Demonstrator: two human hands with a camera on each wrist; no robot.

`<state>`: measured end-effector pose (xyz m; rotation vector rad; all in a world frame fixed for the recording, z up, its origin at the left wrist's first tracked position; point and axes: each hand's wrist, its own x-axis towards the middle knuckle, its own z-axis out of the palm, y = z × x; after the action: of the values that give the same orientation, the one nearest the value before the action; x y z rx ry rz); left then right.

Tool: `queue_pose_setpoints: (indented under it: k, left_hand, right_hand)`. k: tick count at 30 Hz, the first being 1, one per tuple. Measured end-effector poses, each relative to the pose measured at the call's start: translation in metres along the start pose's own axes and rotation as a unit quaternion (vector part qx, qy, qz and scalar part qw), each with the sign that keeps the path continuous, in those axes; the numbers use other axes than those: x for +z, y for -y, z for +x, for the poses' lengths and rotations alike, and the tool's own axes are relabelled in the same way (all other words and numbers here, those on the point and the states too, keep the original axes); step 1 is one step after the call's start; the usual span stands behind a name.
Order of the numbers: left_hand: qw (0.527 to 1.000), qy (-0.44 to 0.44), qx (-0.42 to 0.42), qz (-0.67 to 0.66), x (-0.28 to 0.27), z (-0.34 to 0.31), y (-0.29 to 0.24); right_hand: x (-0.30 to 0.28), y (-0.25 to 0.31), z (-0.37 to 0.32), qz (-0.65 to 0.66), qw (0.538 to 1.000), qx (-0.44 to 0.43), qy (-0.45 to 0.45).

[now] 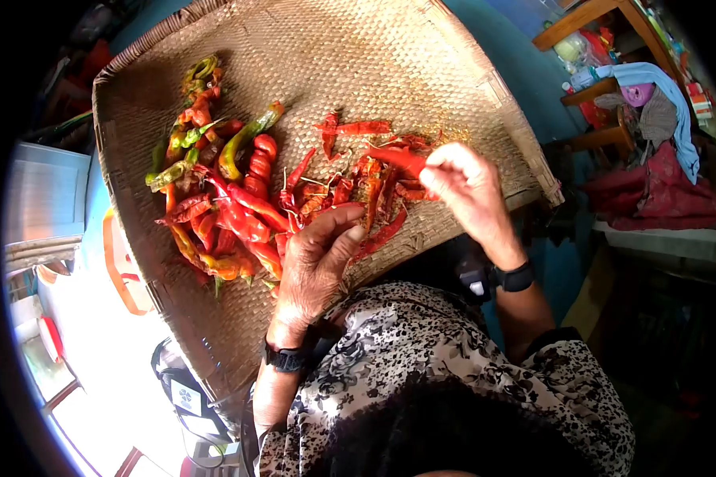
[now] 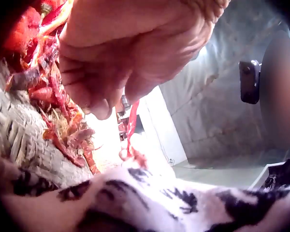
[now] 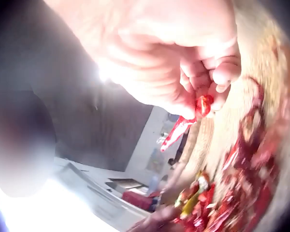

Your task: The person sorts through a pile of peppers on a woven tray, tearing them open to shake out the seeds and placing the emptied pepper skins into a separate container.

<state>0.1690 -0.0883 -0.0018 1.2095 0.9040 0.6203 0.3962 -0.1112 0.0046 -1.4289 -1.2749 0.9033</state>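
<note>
My right hand [image 1: 469, 191] pinches a red chili pepper [image 1: 398, 159] between thumb and fingers, raised over the right part of a woven bamboo tray [image 1: 358, 63]. In the right wrist view the pepper's thin end [image 3: 176, 134] sticks out below the fingertips. My left hand [image 1: 314, 258] hovers over the tray's near edge with fingers loosely bent, thumb and forefinger slightly apart, nothing visible between them. Just beyond it lie split, dried red chilies [image 1: 350, 191]. To its left is a heap of whole peppers [image 1: 239, 215], red, orange and green, some wrinkled.
Two red chilies [image 1: 358, 127] lie crossed a little apart from the heaps. The tray's raised rim [image 1: 525, 135] runs along the right side. A patterned garment [image 1: 406, 334] is close below the near edge. Shelving with cloths [image 1: 652, 103] stands at the right.
</note>
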Motion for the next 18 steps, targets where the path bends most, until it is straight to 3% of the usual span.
queue_pose_setpoints:
  k: [1, 4, 10, 12, 14, 15, 16, 17, 18]
  left_hand:
    - [0.999, 0.009, -0.024, -0.036, 0.0, -0.001, 0.0]
    - [0.995, 0.0, 0.053, -0.089, 0.004, 0.003, -0.001]
    - [0.976, -0.184, 0.088, -0.073, -0.027, -0.006, -0.014]
    - [0.951, -0.255, 0.151, -0.082, -0.06, -0.011, -0.031]
    - [0.88, -0.414, 0.219, -0.07, -0.091, -0.014, -0.045]
    - [0.874, -0.414, 0.253, -0.006, -0.129, -0.024, -0.034]
    - [0.873, -0.369, 0.262, -0.18, -0.171, -0.03, -0.032]
    - [0.904, -0.287, 0.256, -0.187, -0.195, -0.045, -0.038]
    - [0.827, -0.328, 0.329, -0.318, -0.272, -0.051, -0.001]
  right_hand:
    - [0.015, 0.002, -0.004, 0.011, 0.999, -0.027, 0.021]
    - [0.05, 0.008, -0.013, -0.018, 0.993, -0.083, 0.08]
    - [0.064, 0.013, -0.012, -0.074, 0.984, -0.118, 0.111]
    - [0.054, -0.008, -0.009, -0.15, 0.972, -0.154, 0.092]
    - [0.037, -0.003, -0.006, -0.176, 0.979, -0.083, 0.059]
    - [0.031, -0.01, -0.003, -0.164, 0.983, -0.084, 0.015]
    - [0.023, -0.017, 0.002, -0.152, 0.984, -0.086, -0.03]
    - [0.014, -0.02, 0.009, -0.197, 0.975, -0.089, -0.042]
    - [0.006, -0.022, 0.015, -0.242, 0.964, -0.092, -0.054]
